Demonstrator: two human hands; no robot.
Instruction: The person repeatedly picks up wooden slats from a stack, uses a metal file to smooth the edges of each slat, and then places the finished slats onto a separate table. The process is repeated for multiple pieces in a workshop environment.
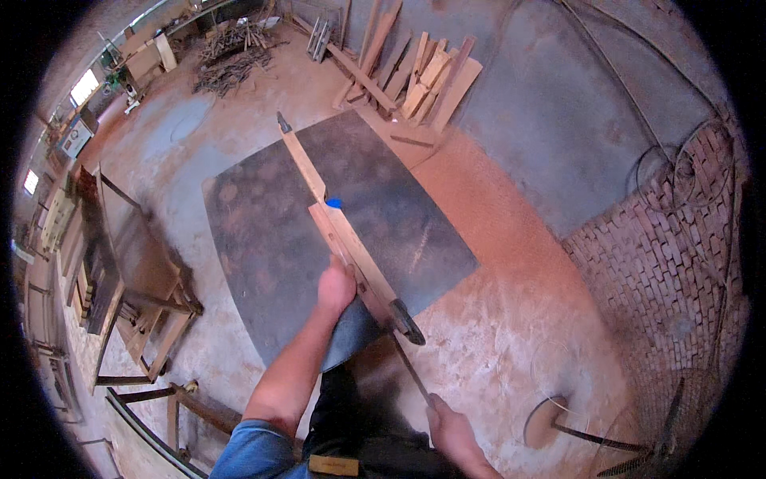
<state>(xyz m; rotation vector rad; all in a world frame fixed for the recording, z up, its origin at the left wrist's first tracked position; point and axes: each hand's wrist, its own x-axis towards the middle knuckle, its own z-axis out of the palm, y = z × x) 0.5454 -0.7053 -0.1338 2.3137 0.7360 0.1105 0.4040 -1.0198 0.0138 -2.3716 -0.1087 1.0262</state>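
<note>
A long, pale wooden piece [361, 249] with dark ends slants from the far middle toward my lap, over a dark sheet. A reddish wooden strip [325, 222] lies along its left side. My left hand [337, 283] is closed around the strip, its fingers partly hidden behind the wood. A small blue patch [334, 203] shows by the strip's far end. Lower right, my right hand [451, 427] is closed on a thin, dark, rod-like tool [411, 367]. That tool runs up to the near end of the wood; its tip is hard to make out there.
The large dark sheet [407, 176] lies below the wood. Planks [431, 84] lean against the grey wall at the back. A wooden bench frame [144, 303] stands at left, and a sticks pile [231, 60] lies far left. Lower right are a round disc [546, 421] and a brick wall [670, 263].
</note>
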